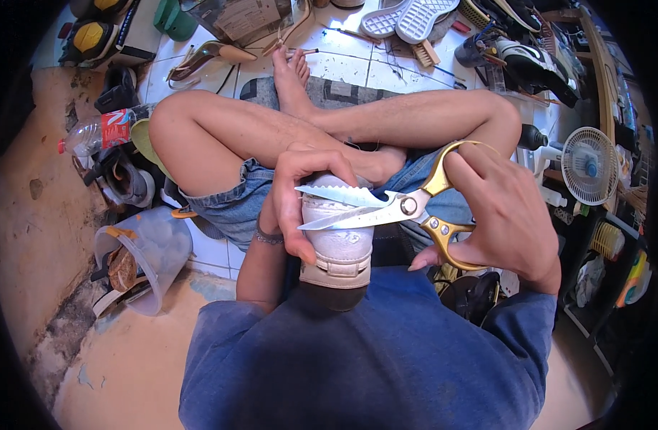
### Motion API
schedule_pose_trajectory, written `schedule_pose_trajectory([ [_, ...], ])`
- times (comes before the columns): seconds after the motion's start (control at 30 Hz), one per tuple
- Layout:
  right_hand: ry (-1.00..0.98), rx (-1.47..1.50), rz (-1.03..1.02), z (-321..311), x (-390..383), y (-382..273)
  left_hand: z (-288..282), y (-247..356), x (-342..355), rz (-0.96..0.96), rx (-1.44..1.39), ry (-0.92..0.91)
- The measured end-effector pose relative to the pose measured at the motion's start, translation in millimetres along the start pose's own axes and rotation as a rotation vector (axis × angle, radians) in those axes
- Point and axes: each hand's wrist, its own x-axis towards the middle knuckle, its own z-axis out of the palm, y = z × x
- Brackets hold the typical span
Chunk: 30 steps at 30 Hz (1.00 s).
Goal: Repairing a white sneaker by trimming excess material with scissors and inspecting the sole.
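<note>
Person sat cross-legged and barefoot on a patterned grey mat (336,89) over white floor tiles (343,68), in a blue shirt (357,358) and denim shorts (236,215). White shoe (336,247) was held up before the chest, between the forearms, its beige-banded end toward the body. Left hand (304,175) was curled about the shoe: fingers bent over its far end, thumb stretched down along the left side. Dark bracelet (269,236) on that wrist.

Right hand (504,208) gripped gold-handled scissors (409,207), fingers in the upper loop, thumb through the lower. Blades stood parted, crossing above the shoe and pointing left, tips near the left hand; one blade had a toothed edge. Could not tell whether metal touched the shoe.

To the left: clear bottle with red label (116,129) on its side; below it a translucent bucket (167,240), tipped over, contents showing at the mouth. Beyond the feet: a pair of white soles (415,21), a wooden brush (425,54) just below them, and a green clog (175,20) farther left. On the right, a small white fan (589,166), well apart from the scissors.
</note>
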Motion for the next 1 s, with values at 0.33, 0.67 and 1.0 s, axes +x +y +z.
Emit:
schedule_pose_trajectory([
  [0.33, -0.128, -0.129, 0.052, -25.5, -0.7, -5.9, 1.0, -4.3, 2.3, 0.120, 0.237, -0.080],
  [0.67, -0.018, 0.024, 0.095, -10.5, -13.7, 10.5, 10.3, 13.3, 11.5, -0.039, 0.160, -0.010],
  [1.0, -0.147, -0.085, 0.124, -26.4, -18.5, 17.0, 29.4, 27.8, 21.7, -0.120, 0.415, -0.021],
])
